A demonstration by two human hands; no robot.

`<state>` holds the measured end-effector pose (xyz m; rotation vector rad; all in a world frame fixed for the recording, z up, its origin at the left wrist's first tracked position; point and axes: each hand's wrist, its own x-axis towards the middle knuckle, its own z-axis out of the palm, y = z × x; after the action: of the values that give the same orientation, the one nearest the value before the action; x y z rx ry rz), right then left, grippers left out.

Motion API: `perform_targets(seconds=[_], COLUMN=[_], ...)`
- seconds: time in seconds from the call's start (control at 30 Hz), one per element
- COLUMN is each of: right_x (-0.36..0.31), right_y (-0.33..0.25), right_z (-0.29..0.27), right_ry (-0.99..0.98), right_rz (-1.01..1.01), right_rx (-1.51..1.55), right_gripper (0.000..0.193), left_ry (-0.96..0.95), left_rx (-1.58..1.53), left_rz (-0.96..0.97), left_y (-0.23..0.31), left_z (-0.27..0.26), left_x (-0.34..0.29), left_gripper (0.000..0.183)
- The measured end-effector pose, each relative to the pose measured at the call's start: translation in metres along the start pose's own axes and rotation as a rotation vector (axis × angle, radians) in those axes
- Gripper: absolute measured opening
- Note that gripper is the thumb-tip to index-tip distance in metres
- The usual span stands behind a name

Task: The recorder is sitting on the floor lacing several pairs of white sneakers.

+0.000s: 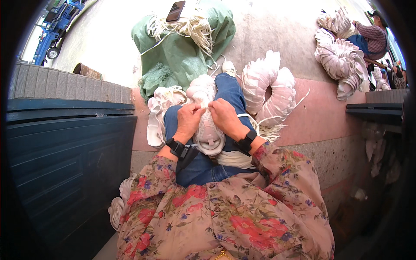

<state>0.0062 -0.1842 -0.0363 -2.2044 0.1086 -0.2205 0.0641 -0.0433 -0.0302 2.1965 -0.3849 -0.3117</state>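
A white mesh shoe upper (pixel 209 138) lies across my lap between my knees, its rounded heel end toward me. My left hand (pixel 189 121) pinches at its left side, close to the lace opening. On the opposite side my right hand (pixel 226 118) is closed too, thumb and fingers pressed together at the upper. The two sets of fingertips nearly meet. Too little shows to tell whether a lace is also between them. A loose white lace (pixel 253 121) curves out beside my right wrist. More white uppers (pixel 202 88) continue just beyond my hands.
Ahead, a green cloth-covered bundle (pixel 186 56) bears loose white laces (pixel 199 32) and a phone (pixel 175 11). A ring of nested uppers (pixel 266 86) lies right of my leg. Dark blue cabinet panels (pixel 69 169) stand at left. Another person (pixel 373 37) sits far right beside stacked uppers (pixel 340 56).
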Motion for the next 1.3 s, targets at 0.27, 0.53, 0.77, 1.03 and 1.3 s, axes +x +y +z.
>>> perform_targets(seconds=[0.27, 0.53, 0.77, 1.03, 1.3], right_x=[0.003, 0.012, 0.022, 0.021, -0.013], right_y=[-0.003, -0.005, -0.011, -0.003, 0.011], right_z=[0.0, 0.007, 0.005, 0.004, -0.083], right_ry=[0.0, -0.067, -0.212, -0.139, -0.361], right_rz=[-0.043, -0.104, -0.246, 0.047, 0.573], right_rx=[-0.021, -0.106, -0.148, 0.042, 0.523], right_gripper=[0.011, 0.013, 0.02, 0.025, 0.034], left_ry=[-0.005, -0.017, -0.148, -0.151, 0.085], left_rx=[-0.04, 0.026, -0.019, 0.338, 0.773], left_rz=[-0.022, 0.018, 0.086, 0.589, 0.517], left_y=[-0.002, -0.005, -0.004, -0.014, -0.061], left_z=[0.0, -0.002, -0.019, -0.018, -0.134], left_x=[-0.001, 0.001, 0.007, 0.016, 0.021], left_gripper=[0.02, 0.019, 0.019, 0.009, 0.006])
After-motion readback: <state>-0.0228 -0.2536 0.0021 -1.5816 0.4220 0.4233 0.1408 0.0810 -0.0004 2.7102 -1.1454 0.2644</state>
